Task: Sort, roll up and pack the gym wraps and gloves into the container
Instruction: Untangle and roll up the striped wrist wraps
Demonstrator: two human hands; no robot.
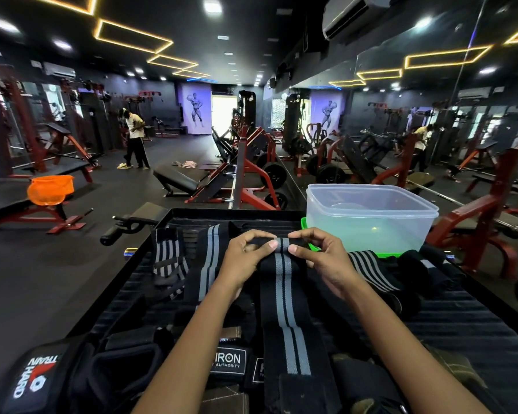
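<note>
One striped wrap [284,297], far end pinched by left hand [245,255] and right hand [323,258]; one container [371,216] beyond.

At the lower left of the frame I read "TRAIN HARD" on a black glove [39,380]; bottom centre, a wrap's label [228,360] reads "IRON AUTHORITY"
</note>
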